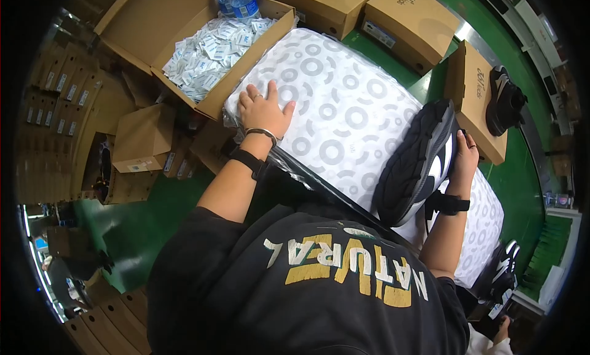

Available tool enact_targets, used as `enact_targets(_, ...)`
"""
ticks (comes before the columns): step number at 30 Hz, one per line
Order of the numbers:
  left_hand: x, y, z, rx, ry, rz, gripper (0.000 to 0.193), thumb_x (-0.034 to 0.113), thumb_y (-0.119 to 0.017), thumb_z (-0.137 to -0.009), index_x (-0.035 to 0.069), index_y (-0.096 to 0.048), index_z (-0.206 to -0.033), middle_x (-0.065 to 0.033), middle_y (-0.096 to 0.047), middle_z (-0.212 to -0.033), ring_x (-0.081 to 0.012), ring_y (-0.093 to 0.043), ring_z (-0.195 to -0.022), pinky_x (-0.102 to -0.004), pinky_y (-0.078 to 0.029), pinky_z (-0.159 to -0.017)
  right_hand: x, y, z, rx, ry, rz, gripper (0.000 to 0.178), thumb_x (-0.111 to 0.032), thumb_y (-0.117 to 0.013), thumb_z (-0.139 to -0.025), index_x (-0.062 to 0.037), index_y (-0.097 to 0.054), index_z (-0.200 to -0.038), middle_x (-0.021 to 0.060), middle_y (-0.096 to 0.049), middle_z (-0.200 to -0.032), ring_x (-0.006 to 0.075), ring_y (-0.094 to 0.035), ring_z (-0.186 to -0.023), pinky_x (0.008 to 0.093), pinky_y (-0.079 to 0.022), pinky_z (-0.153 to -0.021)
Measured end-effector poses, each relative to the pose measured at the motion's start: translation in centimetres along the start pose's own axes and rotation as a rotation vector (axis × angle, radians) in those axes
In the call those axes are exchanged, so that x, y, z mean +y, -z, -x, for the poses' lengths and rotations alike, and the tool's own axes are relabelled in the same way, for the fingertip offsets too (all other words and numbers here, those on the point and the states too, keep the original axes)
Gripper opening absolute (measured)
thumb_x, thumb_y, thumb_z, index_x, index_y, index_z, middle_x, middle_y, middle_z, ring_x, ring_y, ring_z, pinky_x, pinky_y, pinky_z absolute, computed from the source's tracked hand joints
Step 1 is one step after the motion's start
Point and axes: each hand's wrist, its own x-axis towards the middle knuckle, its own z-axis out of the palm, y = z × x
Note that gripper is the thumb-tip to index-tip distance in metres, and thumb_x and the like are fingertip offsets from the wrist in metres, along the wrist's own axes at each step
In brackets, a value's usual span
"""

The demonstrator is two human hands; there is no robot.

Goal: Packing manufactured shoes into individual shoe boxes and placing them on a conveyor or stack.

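My left hand [263, 114] lies flat on a stack of white tissue paper with grey rings [338, 118], near its left edge, fingers spread. My right hand [465, 157] grips a black sneaker [413, 170] from its right side. The sneaker is tipped on its side over the right end of the stack, its dark ridged sole facing left and a white patch showing on the upper. My fingertips are partly hidden behind the shoe. More ringed tissue paper [481, 229] lies beyond my right forearm.
An open carton [216, 106] holds small white sachets [212, 57] and a water bottle [237, 1]. Brown shoe boxes [409, 23] stand behind. Another black sneaker [506, 103] rests against a box [476, 87] at right. Further shoes [499, 272] and another person's hand [503, 329] are lower right.
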Motion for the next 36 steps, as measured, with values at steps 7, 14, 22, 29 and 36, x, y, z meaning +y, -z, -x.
enact_targets(7,-0.1,0.1,0.2,0.015,-0.015,-0.019,0.061,0.048,-0.047,-0.078,0.011,-0.038,-0.125,-0.0321,-0.035,-0.123,-0.0435,-0.032,-0.113,-0.0474,-0.02,-0.097,1.0,0.1,0.1,0.04,0.007,0.027,0.051,-0.021,-0.06,-0.079,0.0129,-0.042,-0.113,0.015,-0.055,-0.101,0.0155,-0.053,-0.089,0.0239,-0.041,-0.08)
enact_targets(14,0.0,0.0,0.2,0.078,-0.058,-0.118,0.057,0.048,-0.045,-0.078,0.014,-0.04,-0.125,-0.0305,-0.041,-0.117,-0.0402,-0.04,-0.105,-0.0451,-0.024,-0.093,0.7,-0.1,0.7,0.095,0.045,0.127,0.048,-0.023,-0.059,-0.08,0.0129,-0.045,-0.11,0.014,-0.056,-0.099,0.0145,-0.053,-0.087,0.0228,-0.041,-0.078)
enact_targets(22,-0.2,-0.4,0.4,0.11,-0.077,-0.067,0.052,0.045,-0.046,-0.079,0.016,-0.044,-0.122,-0.0275,-0.044,-0.115,-0.0389,-0.042,-0.102,-0.0439,-0.026,-0.092,0.5,-0.4,1.1,0.153,0.052,0.154,0.043,-0.025,-0.06,-0.079,0.0096,-0.049,-0.102,0.013,-0.057,-0.094,0.0148,-0.055,-0.082,0.0231,-0.042,-0.075)
enact_targets(29,-3.3,0.6,-0.2,0.104,-0.047,0.184,0.021,0.026,-0.054,-0.076,0.01,-0.063,-0.085,-0.0082,-0.06,-0.087,-0.0281,-0.054,-0.085,-0.0418,-0.042,-0.071,2.0,0.9,-0.3,0.143,0.104,0.243,0.039,-0.026,-0.062,-0.077,0.0078,-0.054,-0.095,0.0124,-0.059,-0.089,0.0147,-0.055,-0.08,0.0237,-0.042,-0.074)
enact_targets(36,-6.9,1.0,0.5,0.244,0.004,-0.005,0.015,0.022,-0.058,-0.073,0.011,-0.065,-0.081,-0.0074,-0.062,-0.081,-0.026,-0.055,-0.079,-0.0389,-0.043,-0.071,0.3,-0.1,0.0,0.108,0.078,0.184,0.031,-0.02,-0.061,-0.078,0.0069,-0.056,-0.092,0.01,-0.06,-0.086,0.0135,-0.054,-0.077,0.0229,-0.042,-0.072)
